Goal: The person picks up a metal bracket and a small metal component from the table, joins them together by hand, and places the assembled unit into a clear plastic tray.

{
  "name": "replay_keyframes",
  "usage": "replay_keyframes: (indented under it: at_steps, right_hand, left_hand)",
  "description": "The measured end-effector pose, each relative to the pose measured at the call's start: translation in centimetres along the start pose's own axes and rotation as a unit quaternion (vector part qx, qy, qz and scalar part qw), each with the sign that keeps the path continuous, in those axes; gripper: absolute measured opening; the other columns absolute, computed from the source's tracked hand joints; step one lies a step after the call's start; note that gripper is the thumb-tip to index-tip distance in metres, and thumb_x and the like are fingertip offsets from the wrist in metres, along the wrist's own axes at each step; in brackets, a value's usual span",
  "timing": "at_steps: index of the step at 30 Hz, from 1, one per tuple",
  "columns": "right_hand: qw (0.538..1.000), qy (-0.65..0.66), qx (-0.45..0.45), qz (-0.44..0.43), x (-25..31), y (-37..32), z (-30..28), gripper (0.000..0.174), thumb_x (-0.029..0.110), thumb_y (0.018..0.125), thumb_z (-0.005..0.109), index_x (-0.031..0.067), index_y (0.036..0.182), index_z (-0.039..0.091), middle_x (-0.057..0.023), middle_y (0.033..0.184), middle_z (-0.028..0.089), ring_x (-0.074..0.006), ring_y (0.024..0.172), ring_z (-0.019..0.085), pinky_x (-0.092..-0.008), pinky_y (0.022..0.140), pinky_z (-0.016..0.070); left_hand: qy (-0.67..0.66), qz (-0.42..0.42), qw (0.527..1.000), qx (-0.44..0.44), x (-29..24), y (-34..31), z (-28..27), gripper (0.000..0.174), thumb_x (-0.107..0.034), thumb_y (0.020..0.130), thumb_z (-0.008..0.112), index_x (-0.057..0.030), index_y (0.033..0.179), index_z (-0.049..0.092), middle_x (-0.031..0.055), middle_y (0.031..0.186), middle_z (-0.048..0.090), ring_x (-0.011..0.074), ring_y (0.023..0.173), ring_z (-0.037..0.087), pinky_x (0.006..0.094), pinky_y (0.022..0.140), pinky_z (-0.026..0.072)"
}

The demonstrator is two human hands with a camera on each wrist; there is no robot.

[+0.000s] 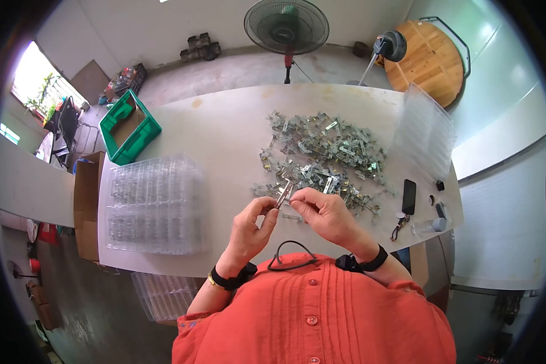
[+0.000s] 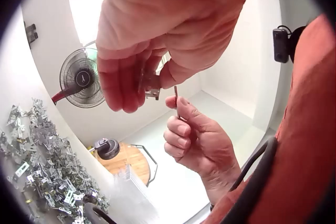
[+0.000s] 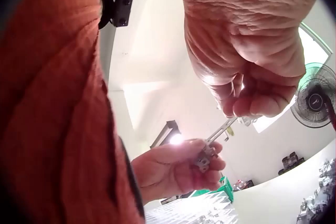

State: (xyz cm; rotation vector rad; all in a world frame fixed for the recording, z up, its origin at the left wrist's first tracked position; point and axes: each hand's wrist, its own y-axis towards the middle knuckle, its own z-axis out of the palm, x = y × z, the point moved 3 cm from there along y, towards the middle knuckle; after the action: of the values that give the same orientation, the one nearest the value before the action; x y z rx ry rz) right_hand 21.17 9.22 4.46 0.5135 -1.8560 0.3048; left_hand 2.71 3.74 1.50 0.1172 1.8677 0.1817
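Observation:
Over the near side of the table, my left hand (image 1: 249,229) holds a small metal fitting (image 3: 205,159) with a blocky bracket end and a long narrow arm. Its bracket end lies between the thumb and fingers. My right hand (image 1: 332,219) is close beside it, with thumb and forefinger pinching a thin metal strip (image 2: 177,100). In the right wrist view the narrow arm (image 3: 220,131) runs up toward the right fingertips; I cannot tell whether strip and fitting are one piece. Just beyond both hands spreads a pile of similar metal fittings (image 1: 321,145).
Clear plastic compartment trays (image 1: 155,206), stacked and holding metal parts, stand at left, with a green crate (image 1: 129,127) behind. Another clear tray (image 1: 424,130) stands at the right edge. A phone (image 1: 409,197) and keys (image 1: 397,229) lie nearer. A fan (image 1: 287,27) stands beyond the table.

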Motion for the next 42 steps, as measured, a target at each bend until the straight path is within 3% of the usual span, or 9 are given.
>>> replay_keyframes:
  at_steps: [4, 10, 14, 16, 25, 27, 32, 34, 42]
  right_hand:
    - [0.999, -0.043, 0.002, -0.009, 0.1, 0.0, 0.7, 0.009, 0.013, 0.096, 0.062, 0.006, 0.102, 0.064, -0.0112, 0.068, 0.06, -0.0195, 0.056, 0.056, -0.0322, 0.055, 0.0456]
    - [0.995, -0.095, -0.008, -0.014, 0.9, 0.2, 1.5, 0.009, 0.013, 0.095, 0.063, 0.0053, 0.099, 0.062, -0.0141, 0.069, 0.062, -0.0273, 0.059, 0.063, -0.0349, 0.056, 0.0475]
    - [0.993, -0.099, 0.032, -0.055, 0.5, -0.1, 3.0, 0.008, 0.011, 0.098, 0.06, 0.0032, 0.1, 0.061, -0.0086, 0.068, 0.063, -0.0166, 0.057, 0.059, -0.03, 0.055, 0.0476]
    - [0.996, -0.09, 0.016, -0.018, 0.4, 0.4, 3.2, 0.009, 0.013, 0.096, 0.061, 0.0047, 0.096, 0.06, -0.013, 0.07, 0.064, -0.0277, 0.061, 0.065, -0.0349, 0.056, 0.0485]
    - [0.995, -0.05, 0.079, 0.045, 0.9, 0.9, 4.9, 0.01, 0.012, 0.098, 0.061, 0.0023, 0.096, 0.061, -0.0056, 0.065, 0.061, -0.01, 0.059, 0.057, -0.0266, 0.055, 0.0453]
    - [0.997, -0.042, 0.027, 0.064, 1.1, 1.1, 4.5, 0.009, 0.011, 0.097, 0.061, 0.0019, 0.096, 0.061, -0.0019, 0.063, 0.06, -0.0074, 0.059, 0.055, -0.0254, 0.055, 0.0447]
    - [0.995, 0.089, -0.034, -0.044, 0.1, 2.5, 4.4, 0.009, 0.008, 0.102, 0.056, 0.0051, 0.109, 0.06, -0.0047, 0.107, 0.062, -0.0099, 0.085, 0.063, -0.0243, 0.072, 0.0513]
    - [0.991, 0.132, -0.003, -0.024, 0.7, 2.8, 4.6, 0.009, 0.01, 0.102, 0.056, 0.0042, 0.108, 0.059, -0.0047, 0.104, 0.063, -0.0112, 0.086, 0.065, -0.0256, 0.073, 0.0531]
    - [0.977, 0.209, 0.011, 0.045, 1.7, 3.3, 6.3, 0.011, 0.011, 0.103, 0.054, 0.0026, 0.108, 0.058, -0.007, 0.095, 0.066, -0.0145, 0.081, 0.068, -0.0306, 0.073, 0.0589]
  left_hand:
    - [0.071, 0.07, 0.994, -0.049, -0.4, 0.0, -0.2, 0.019, -0.002, 0.091, 0.065, 0.0006, 0.11, 0.062, 0.011, 0.096, 0.069, 0.018, 0.087, 0.067, 0.0304, 0.079, 0.0532]
    - [0.127, 0.111, 0.984, -0.049, -0.4, -0.4, -0.8, 0.023, -0.002, 0.089, 0.067, 0.0002, 0.111, 0.062, 0.0137, 0.096, 0.068, 0.0236, 0.086, 0.068, 0.033, 0.079, 0.054]
    - [0.151, 0.122, 0.979, -0.065, 0.0, -0.8, -1.1, 0.026, -0.002, 0.087, 0.069, 0.0003, 0.111, 0.06, 0.0156, 0.097, 0.067, 0.027, 0.087, 0.069, 0.0351, 0.079, 0.0544]
    - [0.116, 0.099, 0.985, -0.083, 0.3, -1.0, -1.5, 0.027, -0.003, 0.086, 0.07, 0.0005, 0.11, 0.058, 0.0165, 0.097, 0.066, 0.0288, 0.087, 0.069, 0.0369, 0.077, 0.0544]
    - [0.128, 0.117, 0.982, -0.08, 0.9, -1.7, -3.4, 0.022, -0.005, 0.087, 0.068, -0.0003, 0.106, 0.057, 0.016, 0.093, 0.064, 0.0299, 0.084, 0.066, 0.0382, 0.072, 0.0531]
    - [0.089, 0.126, 0.986, -0.067, 1.2, -1.6, -4.3, 0.02, -0.004, 0.089, 0.066, -0.0013, 0.107, 0.057, 0.0157, 0.092, 0.063, 0.029, 0.081, 0.065, 0.0371, 0.071, 0.052]
    - [-0.104, -0.061, 0.992, 0.047, 2.0, -1.8, -6.1, 0.015, -0.011, 0.097, 0.061, -0.0018, 0.107, 0.054, 0.007, 0.092, 0.064, 0.0135, 0.084, 0.064, 0.032, 0.075, 0.0516]
    - [-0.303, -0.116, 0.938, 0.124, 2.5, -1.8, -5.9, 0.016, -0.016, 0.101, 0.058, -0.0029, 0.108, 0.053, 0.0036, 0.094, 0.064, 0.0095, 0.089, 0.063, 0.0295, 0.081, 0.0524]
    - [-0.354, -0.138, 0.91, 0.165, 3.7, -1.7, -7.9, 0.018, -0.021, 0.102, 0.056, -0.004, 0.108, 0.053, 0.0068, 0.098, 0.067, 0.0114, 0.091, 0.064, 0.0286, 0.084, 0.0525]
